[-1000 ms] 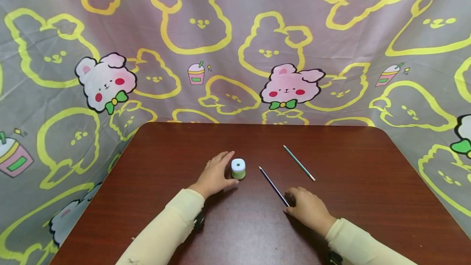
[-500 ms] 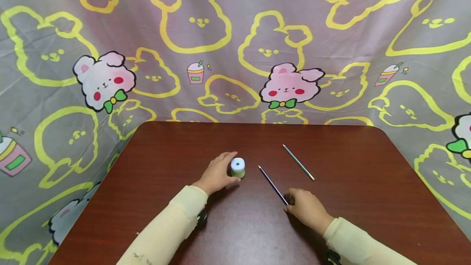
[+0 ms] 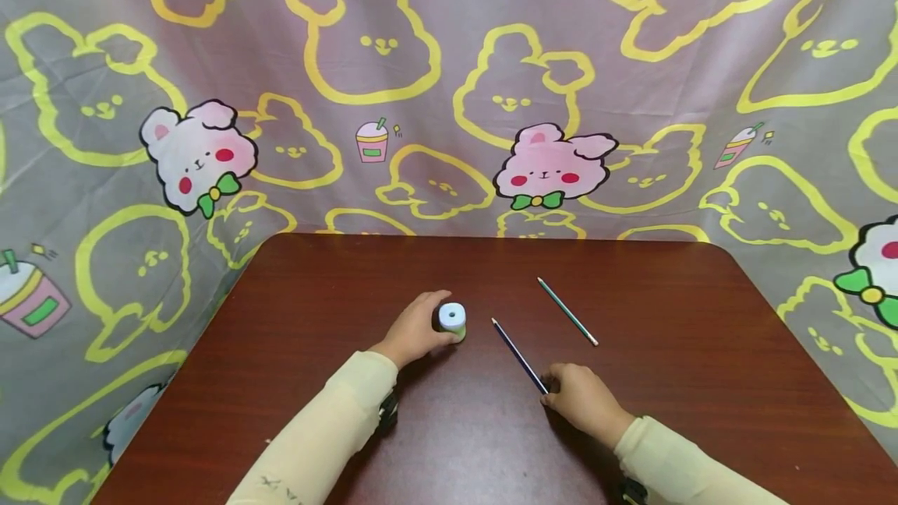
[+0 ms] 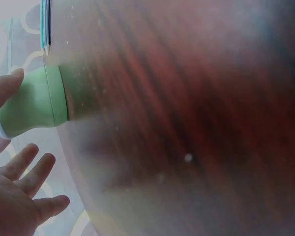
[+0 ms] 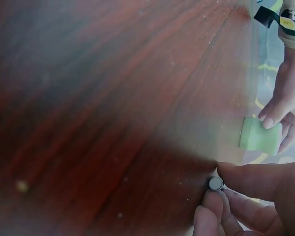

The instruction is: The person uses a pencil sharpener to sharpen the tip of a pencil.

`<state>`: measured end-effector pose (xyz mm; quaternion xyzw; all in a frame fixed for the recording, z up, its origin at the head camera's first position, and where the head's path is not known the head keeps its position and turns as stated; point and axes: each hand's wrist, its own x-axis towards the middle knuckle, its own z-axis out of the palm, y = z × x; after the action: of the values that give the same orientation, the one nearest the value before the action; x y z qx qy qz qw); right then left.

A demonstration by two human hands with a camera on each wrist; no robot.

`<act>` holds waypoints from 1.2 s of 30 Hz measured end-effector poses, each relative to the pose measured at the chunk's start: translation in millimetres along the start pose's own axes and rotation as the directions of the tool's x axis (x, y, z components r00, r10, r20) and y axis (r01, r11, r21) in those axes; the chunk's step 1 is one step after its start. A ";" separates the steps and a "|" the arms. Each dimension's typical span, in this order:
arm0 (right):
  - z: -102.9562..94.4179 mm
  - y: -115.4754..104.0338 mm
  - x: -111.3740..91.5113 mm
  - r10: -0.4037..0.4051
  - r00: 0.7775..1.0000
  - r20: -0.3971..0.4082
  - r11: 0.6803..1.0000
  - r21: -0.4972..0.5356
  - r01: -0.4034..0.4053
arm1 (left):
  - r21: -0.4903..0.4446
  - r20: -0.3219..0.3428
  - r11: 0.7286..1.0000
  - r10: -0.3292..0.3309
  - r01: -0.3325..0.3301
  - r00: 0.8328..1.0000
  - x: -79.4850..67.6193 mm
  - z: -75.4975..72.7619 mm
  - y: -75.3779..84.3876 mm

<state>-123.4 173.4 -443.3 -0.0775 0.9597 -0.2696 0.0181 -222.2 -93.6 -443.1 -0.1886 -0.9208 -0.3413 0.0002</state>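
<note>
Since the right hand [image 3: 588, 402] pinches the dark pencil [image 3: 519, 355] only near one end, it could pivot; left hand [image 3: 414, 333] grips the sharpener [image 3: 454, 326].

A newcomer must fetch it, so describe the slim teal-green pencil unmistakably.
On the reddish-brown wood-grained table, find the person's right hand pinching a dark-blue pencil. Beyond it lies the slim teal-green pencil; unlike its dark neighbour, no hand touches it.

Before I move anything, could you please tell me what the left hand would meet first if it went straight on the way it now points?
The left hand would most likely meet the small green container first, as it sits between the thumb and fingers; how firmly they touch is unclear.
</note>
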 end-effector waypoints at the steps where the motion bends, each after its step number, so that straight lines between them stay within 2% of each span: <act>1: 0.0 -0.3 -0.2 0.002 1.000 0.001 1.000 0.001 -0.002 | -0.006 0.000 1.000 -0.003 0.003 1.000 0.4 -0.1 -0.4; 20: -4.1 0.9 1.4 0.052 0.997 0.050 0.998 -0.039 -0.050 | -0.044 0.003 0.999 0.031 -0.031 1.000 3.9 1.4 -0.2; 27: -6.8 3.1 2.3 0.047 0.999 0.018 0.998 -0.034 -0.046 | -0.022 -0.015 0.999 0.049 -0.050 0.999 4.1 2.4 -0.5; 36: -11.4 3.0 2.6 0.079 0.997 0.009 0.997 -0.014 -0.079 | -0.012 -0.013 1.000 0.027 -0.027 1.000 3.3 -1.3 1.2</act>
<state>-127.3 181.4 -435.1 -0.0411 0.9637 -0.2619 0.0329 -225.1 -92.5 -441.0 -0.1987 -0.9161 -0.3481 0.0093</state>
